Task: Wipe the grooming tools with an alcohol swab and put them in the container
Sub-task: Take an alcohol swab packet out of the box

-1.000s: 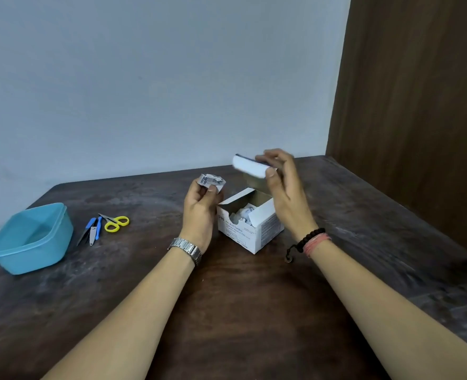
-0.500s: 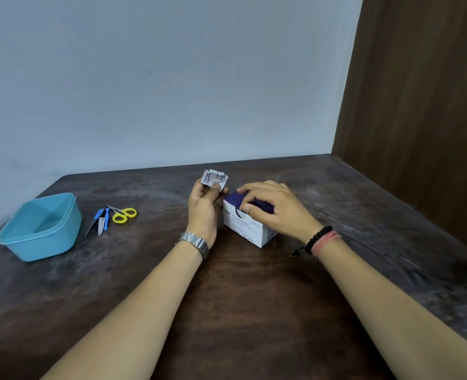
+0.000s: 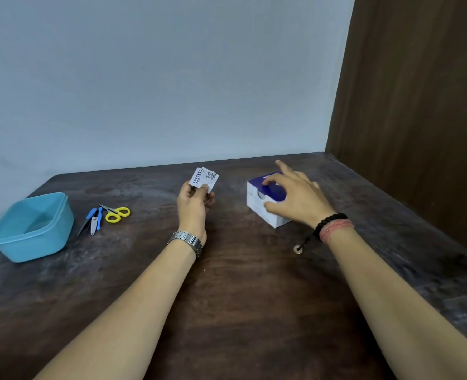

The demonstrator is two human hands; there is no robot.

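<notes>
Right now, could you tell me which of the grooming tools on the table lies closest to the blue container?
The dark-bladed tool with the blue handle; the silver clipper and yellow scissors lie farther from the blue container.

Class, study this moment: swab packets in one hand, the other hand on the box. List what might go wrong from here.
1. The left hand pinches what look like several swab packets loosely by a corner; one may slip onto the table.
2. The scissors and the clippers lie apart from the blue container, so unwiped tools could be mixed with clean ones.
</notes>
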